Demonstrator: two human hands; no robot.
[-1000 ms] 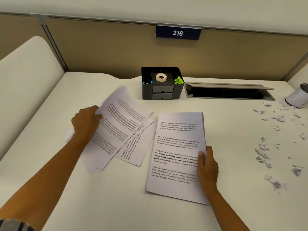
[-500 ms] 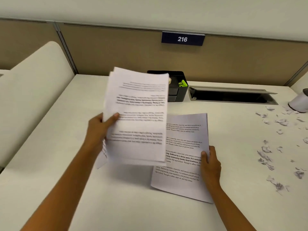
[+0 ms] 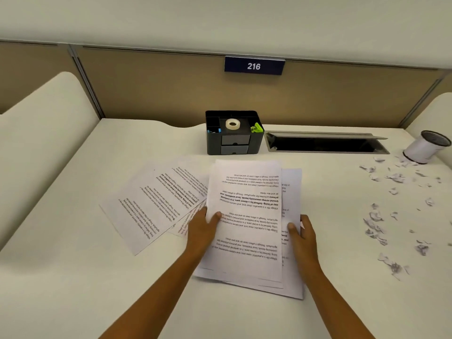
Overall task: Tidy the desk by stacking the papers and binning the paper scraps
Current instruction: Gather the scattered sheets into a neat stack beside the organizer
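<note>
item inspected: stack of papers (image 3: 247, 216), lying on the desk (image 3: 73, 277) directly in front of the person, just short of the black organiser (image 3: 233, 133). the upper sheets sit askew on a lower sheet that juts out at the right and near edges. nothing is squared.

left hand (image 3: 203, 228): gripping the stack's left edge, thumb on the printed face, fingers hidden beneath or alongside. right hand (image 3: 303, 233): gripping the right edge of the jutting lower sheet, thumb on top.

loose sheets (image 3: 151, 204) lie fanned just left of the stack, overlapping one another and partly tucked under it. paper scraps (image 3: 376, 216) are strewn well to the right, near a white container (image 3: 425, 146), judged to be the bin.

handling assessment: the sheets are light, thin and limp. they will sag if lifted by one corner and slide readily over one another. the recommended hold is at opposite long edges, mid-length, with both hands, then a tap on the desk to square them. the fanned sheets are best gathered by sliding them flat. the scraps are tiny and featherlight, so sweeping them together is judged more reliable than picking them up singly.
</note>
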